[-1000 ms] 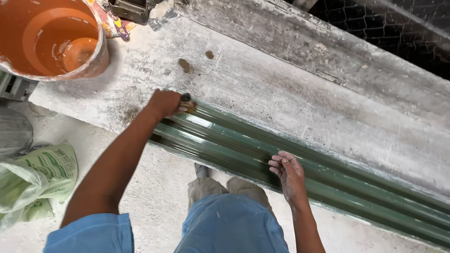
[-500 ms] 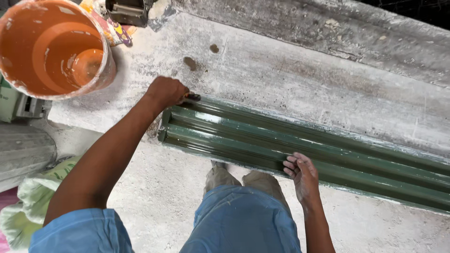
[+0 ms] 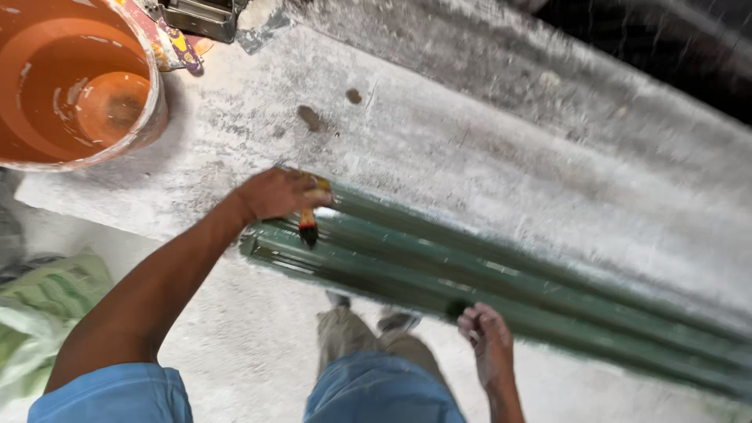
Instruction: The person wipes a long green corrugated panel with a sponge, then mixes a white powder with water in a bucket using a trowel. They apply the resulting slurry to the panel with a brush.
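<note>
The left hand (image 3: 276, 193) is closed around a small paintbrush (image 3: 309, 227), its dark bristles pointing down onto the near end of the green ribbed metal strips (image 3: 439, 270); the strips lie on the grey concrete tabletop (image 3: 470, 157), running away to that hand's right; the right hand (image 3: 487, 337) rests loosely curled against their near edge, gripping nothing; an orange bucket (image 3: 74, 86) stands up and to the left of the left hand.

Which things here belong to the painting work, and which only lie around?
In use: paintbrush in left hand; green ridged metal strip, touched by right hand.
Lying about: orange bucket; green sack; metal box.
</note>
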